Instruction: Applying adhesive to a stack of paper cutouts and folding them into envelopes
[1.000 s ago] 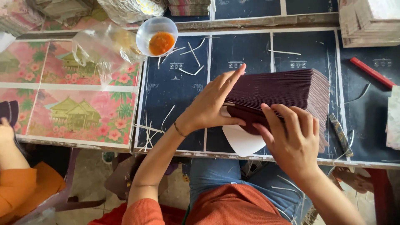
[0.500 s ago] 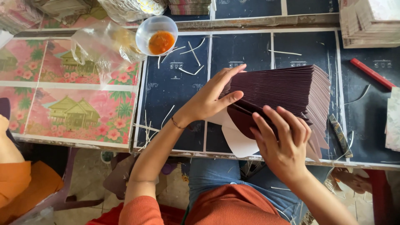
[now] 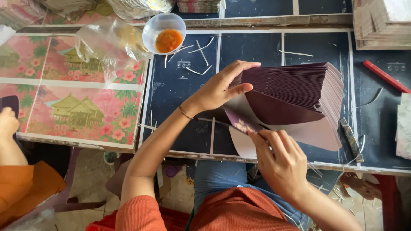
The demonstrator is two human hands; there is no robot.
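Spread across the middle: a dark table (image 3: 188,85) of printed panels, one long surface, with two floral picture sheets (image 3: 81,111) at its left; on the dark panels, right of centre, one fanned stack of maroon envelopes (image 3: 295,92), far too many leaves to count, lying on its side with flaps toward the near edge; beyond it, one pile of pale card (image 3: 379,25) at the far right corner, one crumpled clear bag (image 3: 107,42), one small bowl of orange paste (image 3: 165,34), one red stick (image 3: 385,76), some six or seven thin slivers scattered near the bowl. Left hand (image 3: 218,87) pressed on the stack's top edge, fingers spread and thumb tucked under, pinning the fan; right hand (image 3: 280,160) below, fingers curled, pinching one flap with a small flower print. For a clean step, judged from here: steady pressure from the left so the fan cannot slip; only a single flap lifted at a time; paste kept off the faces.
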